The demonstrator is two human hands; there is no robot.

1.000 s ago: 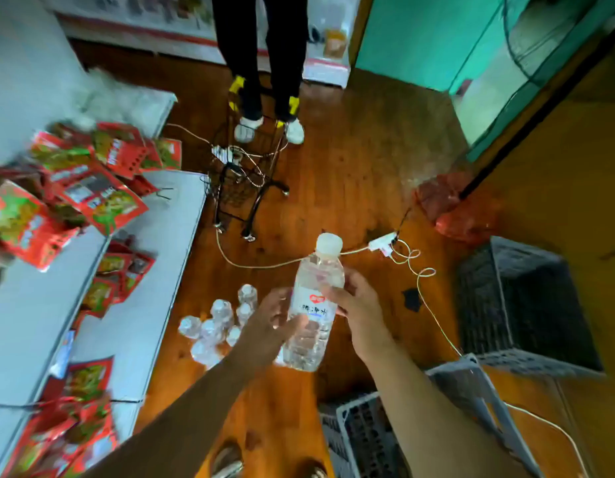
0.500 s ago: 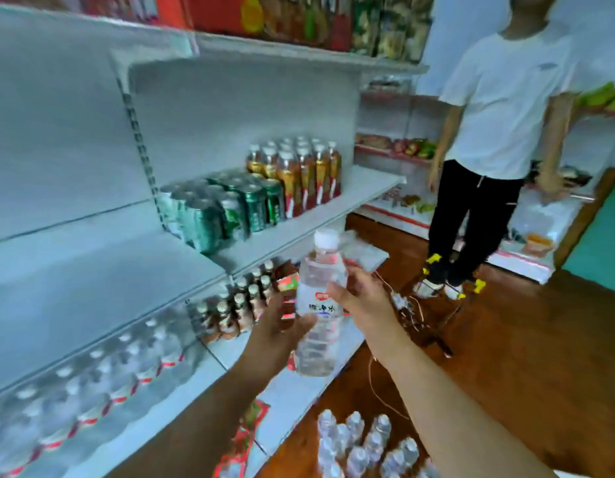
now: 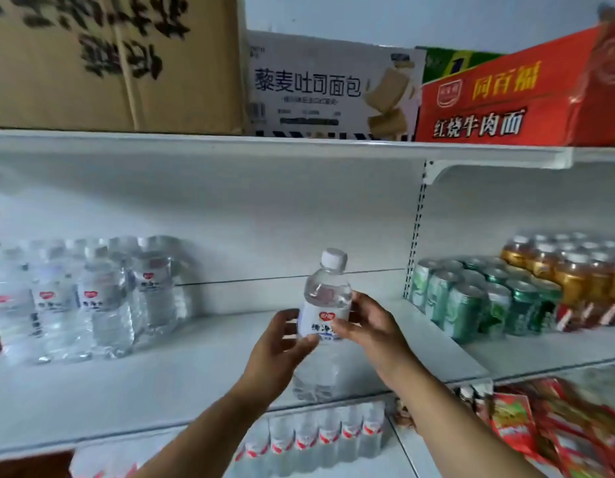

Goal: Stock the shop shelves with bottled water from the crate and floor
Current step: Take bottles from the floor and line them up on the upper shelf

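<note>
I hold one clear water bottle (image 3: pixel 326 305) with a white cap upright in front of the middle white shelf (image 3: pixel 202 381). My left hand (image 3: pixel 280 343) grips its label from the left and my right hand (image 3: pixel 370 326) grips it from the right. Several water bottles (image 3: pixel 88 298) stand in rows at the left of that shelf. More water bottles (image 3: pixel 320 439) line the shelf below. The crate and the floor are out of view.
Green cans (image 3: pixel 471 298) and orange drink bottles (image 3: pixel 571 270) fill the neighbouring shelf on the right. Cardboard, white and red boxes (image 3: pixel 506 98) sit on the top shelf. Red snack packets (image 3: pixel 547 426) lie at the lower right. Bare shelf lies between the water rows and the upright post (image 3: pixel 416 229).
The view has swung up from the floor to the shelves. Both hands kept their grip and carried the bottle up in front of the middle shelf.
</note>
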